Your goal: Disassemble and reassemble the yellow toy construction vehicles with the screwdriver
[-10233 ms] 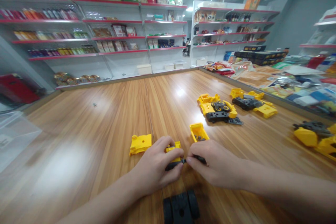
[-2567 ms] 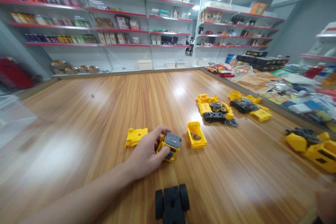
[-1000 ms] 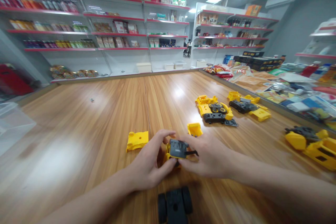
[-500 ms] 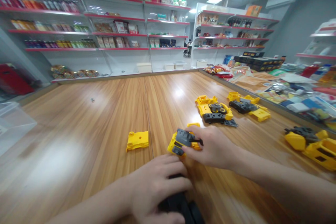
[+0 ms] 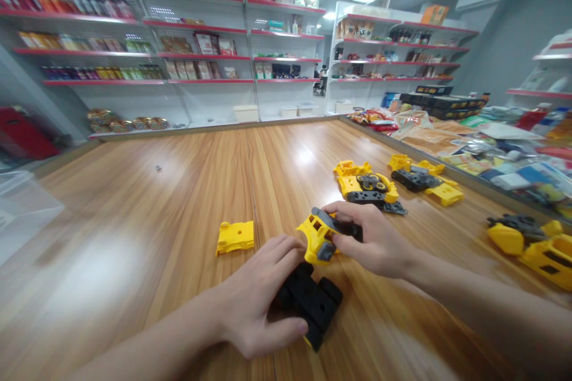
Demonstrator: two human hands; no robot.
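Observation:
My right hand (image 5: 370, 235) pinches a yellow and grey toy vehicle cab (image 5: 318, 241) between thumb and fingers. The cab is tilted, with its yellow window frame facing left. Close below it, my left hand (image 5: 259, 297) is curled round the left side of a black toy chassis with wheels (image 5: 315, 303), its thumb along the near side. Those left fingertips reach up beside the cab's lower edge, and part of the chassis is hidden under the palm. A flat yellow toy plate (image 5: 236, 237) lies on the table just beyond my left hand.
Yellow and black toy vehicle parts (image 5: 369, 184) lie beyond my right hand, with more parts (image 5: 424, 178) and a yellow toy body (image 5: 547, 256) farther right. A clear plastic box (image 5: 27, 208) stands at left. Packets and bags (image 5: 447, 131) crowd the far right side.
The cab has turned in my right hand and moved slightly right, showing its window frame. The chassis has moved up and away from me, nearer the cab, with my left hand round it.

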